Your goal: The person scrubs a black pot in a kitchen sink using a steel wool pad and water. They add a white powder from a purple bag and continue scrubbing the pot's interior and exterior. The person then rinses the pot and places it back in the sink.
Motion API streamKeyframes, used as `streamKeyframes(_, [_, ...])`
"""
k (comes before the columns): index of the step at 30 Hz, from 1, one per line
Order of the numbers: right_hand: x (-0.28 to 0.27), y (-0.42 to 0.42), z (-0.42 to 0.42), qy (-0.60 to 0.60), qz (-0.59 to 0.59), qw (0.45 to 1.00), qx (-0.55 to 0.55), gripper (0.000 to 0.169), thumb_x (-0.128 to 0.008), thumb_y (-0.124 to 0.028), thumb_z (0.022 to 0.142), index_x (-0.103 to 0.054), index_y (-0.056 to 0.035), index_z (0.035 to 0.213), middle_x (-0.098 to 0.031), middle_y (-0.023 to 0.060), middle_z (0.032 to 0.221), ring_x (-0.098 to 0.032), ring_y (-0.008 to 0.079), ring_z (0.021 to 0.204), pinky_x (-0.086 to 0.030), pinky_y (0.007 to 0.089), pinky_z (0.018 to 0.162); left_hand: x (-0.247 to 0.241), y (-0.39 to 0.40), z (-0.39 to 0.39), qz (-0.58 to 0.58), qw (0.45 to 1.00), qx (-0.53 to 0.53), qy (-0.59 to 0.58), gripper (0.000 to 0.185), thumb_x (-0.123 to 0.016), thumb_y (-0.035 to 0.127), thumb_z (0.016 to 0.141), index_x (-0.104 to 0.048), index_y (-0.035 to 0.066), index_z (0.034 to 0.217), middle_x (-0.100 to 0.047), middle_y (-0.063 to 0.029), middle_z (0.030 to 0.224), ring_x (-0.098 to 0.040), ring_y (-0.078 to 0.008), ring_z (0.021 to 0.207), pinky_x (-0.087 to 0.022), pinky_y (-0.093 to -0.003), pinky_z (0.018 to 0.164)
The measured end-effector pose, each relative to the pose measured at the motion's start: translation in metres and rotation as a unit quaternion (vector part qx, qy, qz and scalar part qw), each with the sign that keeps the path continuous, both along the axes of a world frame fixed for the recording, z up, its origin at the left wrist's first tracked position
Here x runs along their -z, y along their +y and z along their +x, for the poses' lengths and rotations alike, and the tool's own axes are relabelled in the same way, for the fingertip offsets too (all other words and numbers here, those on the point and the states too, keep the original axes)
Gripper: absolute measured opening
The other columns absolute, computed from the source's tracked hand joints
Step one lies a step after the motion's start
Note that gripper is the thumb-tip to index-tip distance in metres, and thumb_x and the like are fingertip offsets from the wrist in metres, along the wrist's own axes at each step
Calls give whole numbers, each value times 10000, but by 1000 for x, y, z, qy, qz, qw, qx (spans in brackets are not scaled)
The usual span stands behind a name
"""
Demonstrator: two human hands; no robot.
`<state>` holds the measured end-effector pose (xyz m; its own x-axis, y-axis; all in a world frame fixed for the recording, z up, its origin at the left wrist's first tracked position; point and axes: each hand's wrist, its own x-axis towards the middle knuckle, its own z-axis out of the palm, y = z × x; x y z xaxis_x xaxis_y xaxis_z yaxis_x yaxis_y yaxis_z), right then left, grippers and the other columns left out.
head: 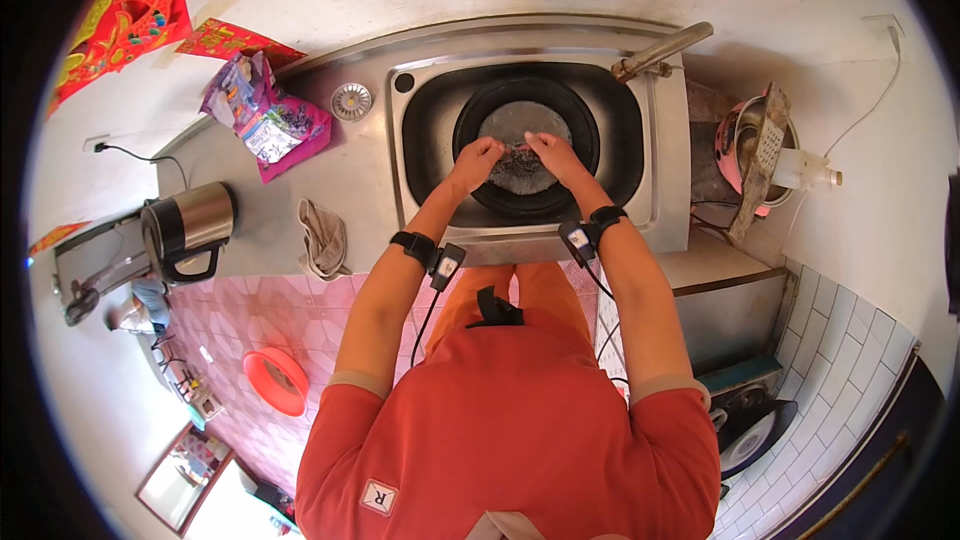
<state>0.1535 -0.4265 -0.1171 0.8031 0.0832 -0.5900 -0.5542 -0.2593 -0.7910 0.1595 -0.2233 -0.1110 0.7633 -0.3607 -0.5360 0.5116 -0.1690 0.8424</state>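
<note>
A round black pan (592, 116) rests in the stainless steel sink (630, 157). Over its middle, my left hand (478, 163) and my right hand (555, 156) are close together, fingertips pinched on a dark, mesh-like tangle (520, 159) that hangs between them. It may be a wire scourer; its exact kind cannot be told. Below it, the pan's grey inside looks wet. The metal faucet (660, 52) juts in at the sink's back right corner. A sink strainer (351, 102) lies on the counter to the left.
On the steel counter at left are a purple bag (274, 120), a folded cloth (323, 238) and an electric kettle (191, 229). A pink pot (731, 142) with a board across it stands right of the sink. A red basin (276, 381) is on the floor; a person (142, 307) is far left.
</note>
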Motion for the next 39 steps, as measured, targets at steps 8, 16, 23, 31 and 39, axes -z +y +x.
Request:
streamKeyframes(8, [-18, -8, 9, -21, 91, 989, -117, 364, -671, -420, 802, -618, -60, 800, -651, 22, 847, -572, 127, 771, -442, 291, 740, 0, -4, 13, -28, 995, -20, -97, 205, -467, 184, 964, -505, 58, 806, -568, -4, 712, -500, -82, 686, -402, -233, 696])
streamKeyframes(16, [-23, 5, -2, -207, -213, 916, -270, 241, -606, -350, 842, -637, -115, 804, -648, 84, 763, -604, 290, 739, -466, 399, 680, -14, -10, 18, 138, 972, 41, -184, 235, -517, 211, 927, -506, 22, 787, -562, -108, 668, -552, -230, 626, -433, -337, 606])
streamKeyframes(23, [-4, 8, 9, -254, -429, 829, -255, 242, -548, -307, 864, -648, -107, 769, -650, 84, 791, -595, 267, 876, -457, 419, 700, -12, -14, 13, 220, 935, 139, -241, 329, -525, 278, 901, -555, -14, 750, -559, -214, 709, -542, -398, 681, -439, -406, 627])
streamKeyframes(31, [29, -2, -4, -314, -475, 799, -193, 164, -576, -251, 835, -646, -104, 810, -640, 75, 805, -597, 262, 854, -463, 417, 705, -46, -17, 16, 197, 944, 167, -205, 352, -522, 282, 893, -572, -31, 741, -557, -223, 671, -522, -382, 608, -439, -413, 607])
streamKeyframes(39, [54, 10, 2, -289, -517, 775, -220, 154, -581, -232, 829, -649, -100, 789, -643, 86, 786, -611, 260, 789, -471, 404, 677, -68, -9, 8, 259, 917, 169, -250, 330, -482, 245, 902, -580, -41, 771, -576, -263, 761, -562, -443, 750, -444, -461, 662])
